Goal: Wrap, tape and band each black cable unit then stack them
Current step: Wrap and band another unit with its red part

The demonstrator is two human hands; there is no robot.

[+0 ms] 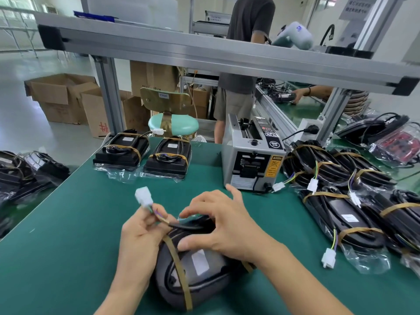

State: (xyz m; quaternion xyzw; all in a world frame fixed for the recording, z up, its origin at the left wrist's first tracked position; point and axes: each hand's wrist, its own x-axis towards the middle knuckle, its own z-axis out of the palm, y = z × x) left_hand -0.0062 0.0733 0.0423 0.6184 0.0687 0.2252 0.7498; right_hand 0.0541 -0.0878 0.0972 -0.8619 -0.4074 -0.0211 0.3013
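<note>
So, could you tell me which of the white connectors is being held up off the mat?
The white connector pinched in the left hand, raised above the unit; the other connectors lie on the mat at the right.

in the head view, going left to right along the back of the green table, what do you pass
banded black unit → second banded black unit → tape dispenser → pile of banded cable units

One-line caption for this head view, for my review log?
Left hand holds the white-connector lead while the right hand works on a banded black cable unit on the green mat.
</note>
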